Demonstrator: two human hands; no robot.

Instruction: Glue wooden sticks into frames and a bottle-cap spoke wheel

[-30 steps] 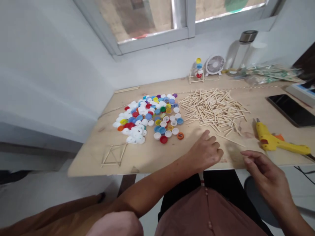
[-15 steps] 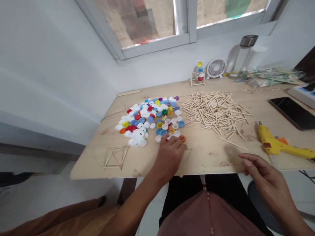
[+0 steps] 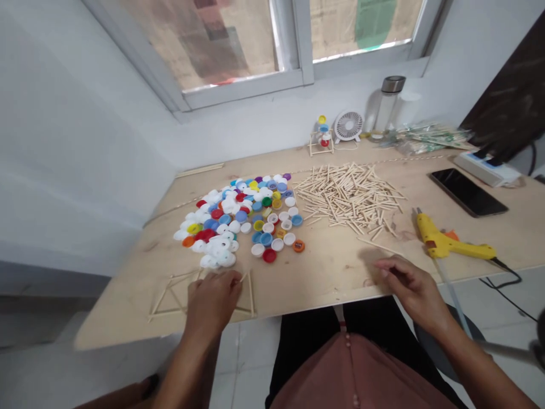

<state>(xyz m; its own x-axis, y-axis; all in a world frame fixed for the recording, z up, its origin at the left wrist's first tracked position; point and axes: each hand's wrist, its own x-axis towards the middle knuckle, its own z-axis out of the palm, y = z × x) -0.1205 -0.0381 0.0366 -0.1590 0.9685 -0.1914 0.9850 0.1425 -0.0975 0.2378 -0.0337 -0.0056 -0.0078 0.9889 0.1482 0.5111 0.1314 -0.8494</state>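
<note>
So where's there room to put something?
Front of the table, between the stick framework and the right hand; also the back strip between the long sticks and cap tower. Crowded: bottle caps, short sticks, around the left hand.

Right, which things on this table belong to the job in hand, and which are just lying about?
Likely part of the job:
stick frame at the left hand
loose sticks
plastic caps
yellow glue gun

Apparently just lying about:
phone
white fan
clear bottle

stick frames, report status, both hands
Left hand at stick frames, grip unclear. Right hand near glue gun. Bottle caps close beyond left hand.
</note>
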